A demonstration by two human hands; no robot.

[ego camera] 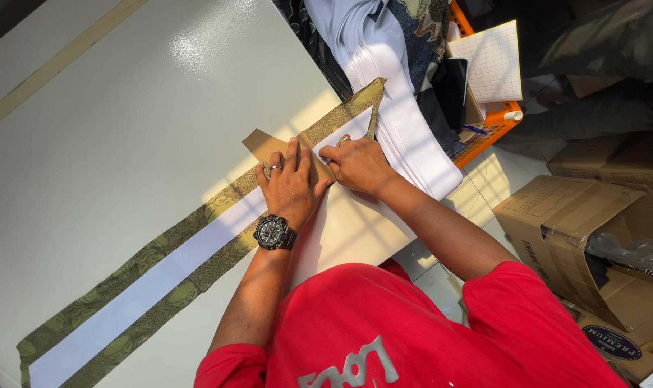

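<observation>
My left hand (290, 188), with a black wristwatch and a ring, lies flat with fingers spread on a brown cardboard template (263, 144). The template rests on a long olive-gold patterned fabric strip (150, 253) with a white strip (154, 282) laid along its middle. The strip runs diagonally across the white table (125, 122). My right hand (360, 165) sits just right of the left one, at the template's edge. Its fingers pinch a small marking tool (345, 138) with a red and white tip, which touches the white strip.
A stack of white cloth (398, 108) and dark patterned fabric (420, 21) hangs over the table's far right edge. An orange basket (495, 126) there holds grid paper (493, 63), a phone and a pen. Open cardboard boxes (578, 223) stand on the floor at right.
</observation>
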